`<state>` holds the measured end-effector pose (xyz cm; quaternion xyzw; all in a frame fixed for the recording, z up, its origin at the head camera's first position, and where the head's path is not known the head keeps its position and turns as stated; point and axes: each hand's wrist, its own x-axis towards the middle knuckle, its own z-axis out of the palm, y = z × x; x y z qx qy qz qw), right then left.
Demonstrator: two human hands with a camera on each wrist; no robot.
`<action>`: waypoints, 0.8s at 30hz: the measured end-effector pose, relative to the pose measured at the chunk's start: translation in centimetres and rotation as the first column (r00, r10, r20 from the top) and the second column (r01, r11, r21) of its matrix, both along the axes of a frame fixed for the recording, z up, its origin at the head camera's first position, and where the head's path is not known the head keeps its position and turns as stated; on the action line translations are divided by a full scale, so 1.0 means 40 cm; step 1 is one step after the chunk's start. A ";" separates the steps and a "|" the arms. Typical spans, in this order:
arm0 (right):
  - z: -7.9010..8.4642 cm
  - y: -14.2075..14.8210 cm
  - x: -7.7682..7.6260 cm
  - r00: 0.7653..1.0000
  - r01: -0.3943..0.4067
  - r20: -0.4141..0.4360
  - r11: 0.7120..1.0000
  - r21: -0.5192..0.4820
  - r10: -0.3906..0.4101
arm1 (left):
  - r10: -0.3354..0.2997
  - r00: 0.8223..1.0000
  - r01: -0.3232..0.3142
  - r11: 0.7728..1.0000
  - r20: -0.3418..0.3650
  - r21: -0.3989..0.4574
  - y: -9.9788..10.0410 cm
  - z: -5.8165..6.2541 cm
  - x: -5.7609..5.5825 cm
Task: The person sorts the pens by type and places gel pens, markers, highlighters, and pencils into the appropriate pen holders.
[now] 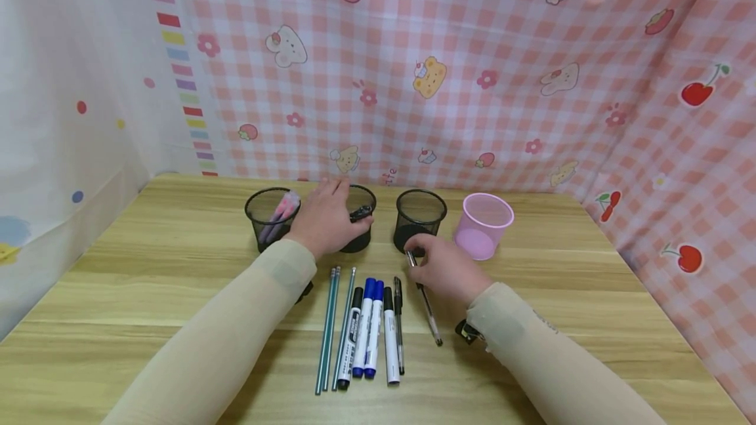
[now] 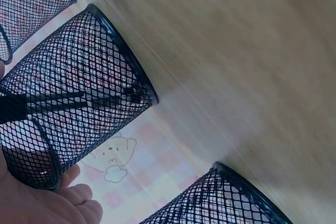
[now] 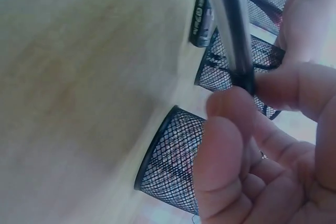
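Note:
My left hand [image 1: 326,215] reaches around a black mesh pen cup [image 2: 79,87], its thumb at the near side and its fingers at the far side. Black pens [image 2: 58,102] show through the mesh, and one dark pen top [image 1: 361,213] rises at the rim by my thumb. My right hand [image 1: 445,271] pinches a clear-barrelled gel pen [image 1: 428,307] near its upper end. The pen slants over the table in front of another black mesh cup [image 1: 421,215]. To its left lies a second gel pen [image 1: 399,326].
Several markers [image 1: 367,326] and teal pencils [image 1: 329,330] lie side by side on the wooden table [image 1: 195,294]. A black mesh cup [image 1: 254,215] at the left holds pink and purple pens. A pink cup [image 1: 483,228] stands at the right. Patterned curtains [image 1: 384,84] hang behind.

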<state>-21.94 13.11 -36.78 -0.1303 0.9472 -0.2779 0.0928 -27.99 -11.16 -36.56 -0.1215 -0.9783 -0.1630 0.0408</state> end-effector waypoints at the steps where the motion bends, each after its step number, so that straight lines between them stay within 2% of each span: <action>1: 0.002 0.000 -0.001 1.000 0.007 -0.004 0.999 -0.036 -0.007 | 0.000 1.000 0.000 1.000 0.001 0.001 0.000 0.000 0.000; 8: 0.016 0.001 0.001 0.995 0.056 -0.067 0.969 -0.242 -0.074 | 0.004 1.000 -0.004 1.000 0.006 0.009 0.000 0.004 0.003; 13: 0.022 0.002 0.004 0.985 0.083 -0.104 0.906 -0.415 -0.139 | -0.002 1.000 0.002 1.000 -0.001 0.009 0.000 0.004 0.005; 16: 0.024 -0.005 0.005 0.973 0.105 -0.120 0.843 -0.528 -0.196 | -0.003 1.000 0.003 1.000 0.000 0.011 0.000 0.004 0.005; 21: 0.025 -0.017 -0.002 0.941 0.106 -0.152 0.694 -0.712 -0.301 | -0.008 1.000 0.008 1.000 0.005 0.011 0.000 0.006 0.007; 24: 0.028 -0.019 -0.007 0.923 0.097 -0.163 0.620 -0.778 -0.349 | -0.011 1.000 0.011 1.000 0.008 0.006 0.001 0.008 0.010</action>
